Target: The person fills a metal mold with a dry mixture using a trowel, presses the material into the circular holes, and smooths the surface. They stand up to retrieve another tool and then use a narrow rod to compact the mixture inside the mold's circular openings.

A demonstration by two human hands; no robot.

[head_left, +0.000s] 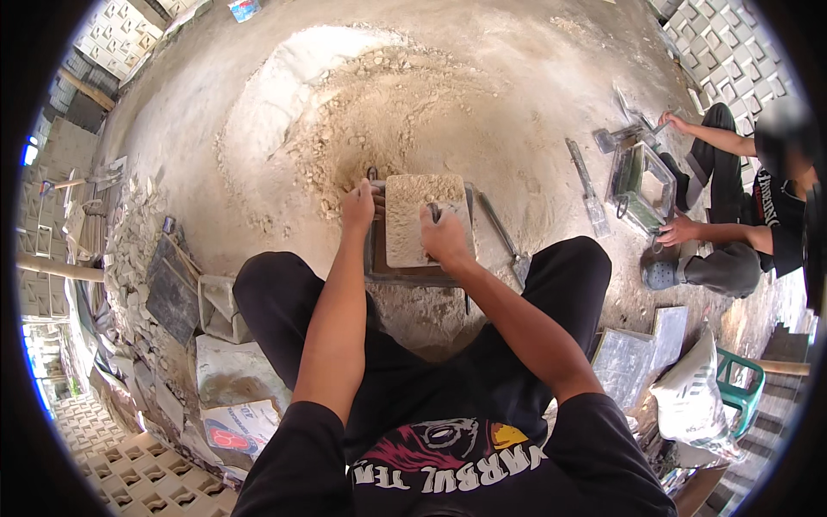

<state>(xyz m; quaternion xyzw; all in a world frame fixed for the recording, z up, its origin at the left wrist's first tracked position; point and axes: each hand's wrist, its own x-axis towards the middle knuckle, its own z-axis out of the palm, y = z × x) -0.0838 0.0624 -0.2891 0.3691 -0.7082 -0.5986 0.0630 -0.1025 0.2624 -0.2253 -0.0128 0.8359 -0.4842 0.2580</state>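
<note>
Between my knees sits a dark metal mould (375,250) on the ground. A rectangular sand-coloured plate (405,246), caked with dusty mix, lies over it. My right hand (445,234) is closed round a dark handle on top of this plate. At the mould's left side my left hand (357,207) is closed on its edge, beside a small dark metal loop (372,173); the fingertips are partly hidden. Just right of the mould lies a trowel (519,263) with a long handle. The inside of the mould is hidden under the plate.
Loose sandy mix (362,112) spreads ahead. On the right a co-worker's hands are at another metal mould (644,185), near a flat tool (587,189). Grey slabs (624,362), a white sack (689,392) and a green stool (743,388) stand lower right; rubble (129,267) lies left.
</note>
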